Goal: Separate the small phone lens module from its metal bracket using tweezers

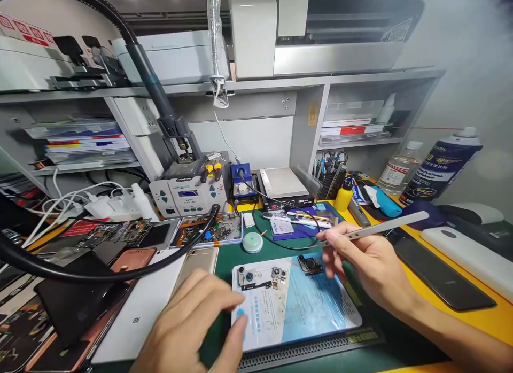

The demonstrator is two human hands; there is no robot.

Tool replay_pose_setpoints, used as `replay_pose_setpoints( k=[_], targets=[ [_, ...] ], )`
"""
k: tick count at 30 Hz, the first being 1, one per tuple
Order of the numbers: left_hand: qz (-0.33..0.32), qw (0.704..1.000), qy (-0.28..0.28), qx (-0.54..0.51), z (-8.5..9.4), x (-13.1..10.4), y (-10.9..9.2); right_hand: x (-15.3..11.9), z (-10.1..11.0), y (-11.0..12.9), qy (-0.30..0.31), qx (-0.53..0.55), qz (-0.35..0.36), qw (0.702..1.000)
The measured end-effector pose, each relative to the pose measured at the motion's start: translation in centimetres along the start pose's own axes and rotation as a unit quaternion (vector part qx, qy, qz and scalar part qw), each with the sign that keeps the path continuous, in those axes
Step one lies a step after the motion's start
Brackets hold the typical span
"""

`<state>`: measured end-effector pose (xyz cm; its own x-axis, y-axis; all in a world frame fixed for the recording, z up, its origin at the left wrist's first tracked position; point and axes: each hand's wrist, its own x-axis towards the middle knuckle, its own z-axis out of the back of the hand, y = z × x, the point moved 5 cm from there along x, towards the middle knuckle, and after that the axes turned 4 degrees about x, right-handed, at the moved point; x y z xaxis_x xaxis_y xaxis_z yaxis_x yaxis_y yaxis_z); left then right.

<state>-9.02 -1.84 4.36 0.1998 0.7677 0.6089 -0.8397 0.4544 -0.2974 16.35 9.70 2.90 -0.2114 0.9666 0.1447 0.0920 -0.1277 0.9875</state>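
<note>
My right hand (360, 255) is closed around a slim white pen-like tool (387, 225), its thin tip pointing left above the mat. My left hand (196, 319) hovers at the left edge of a white and blue work pad (316, 319), thumb and fingers apart, nothing between them. Small phone parts lie along the pad's top: a camera piece (249, 277) with a dark strip at the left, a small camera module (278, 276) in the middle, and a dark round-centred part (309, 264) nearest my right hand.
A black hose (160, 269) arcs over phones and a parts tray (230, 228) at the left. Behind the pad are a round green-white container (253, 242) and a soldering station (192, 194). A dark phone (444, 269), bottle (398, 170) and spray can (441, 167) stand or lie right.
</note>
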Motion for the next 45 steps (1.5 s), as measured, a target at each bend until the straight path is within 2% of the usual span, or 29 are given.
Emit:
replay_pose_setpoints(
  k=[3, 6, 8, 13, 22, 30, 39, 45],
  targets=[
    [-0.013, 0.994, 0.109, -0.010, -2.3, 4.5, -1.1, 0.2, 0.3, -0.1, -0.006, 0.003, -0.005, 1.000],
    [0.007, 0.980, 0.199, -0.027, -4.3, 6.1, -0.7, 0.2, 0.4, 0.0, -0.013, 0.002, -0.010, 1.000],
    [0.006, 0.973, 0.227, -0.032, -5.1, 6.3, -0.3, 0.1, 0.4, 0.0, -0.018, -0.001, -0.014, 1.000],
    [-0.001, 0.970, 0.239, -0.035, -6.2, 6.6, 0.0, -0.1, 0.4, 0.1, -0.022, -0.003, -0.030, 0.999],
    [0.011, 0.974, 0.223, -0.041, -6.4, 6.3, 0.2, -0.2, 0.5, -0.4, -0.026, -0.007, -0.052, 0.998],
    [-0.040, 0.989, 0.142, -0.023, -6.9, 6.0, 0.3, -0.2, 0.8, -0.9, -0.031, -0.003, -0.061, 0.998],
    [-0.119, 0.991, 0.054, -0.022, -8.3, 5.3, 1.1, 0.2, 1.2, -1.3, -0.031, 0.002, -0.074, 0.997],
    [-0.126, 0.991, 0.036, -0.022, -8.8, 5.0, 1.5, 0.2, 1.3, -1.2, -0.038, -0.008, -0.079, 0.996]
  ],
)
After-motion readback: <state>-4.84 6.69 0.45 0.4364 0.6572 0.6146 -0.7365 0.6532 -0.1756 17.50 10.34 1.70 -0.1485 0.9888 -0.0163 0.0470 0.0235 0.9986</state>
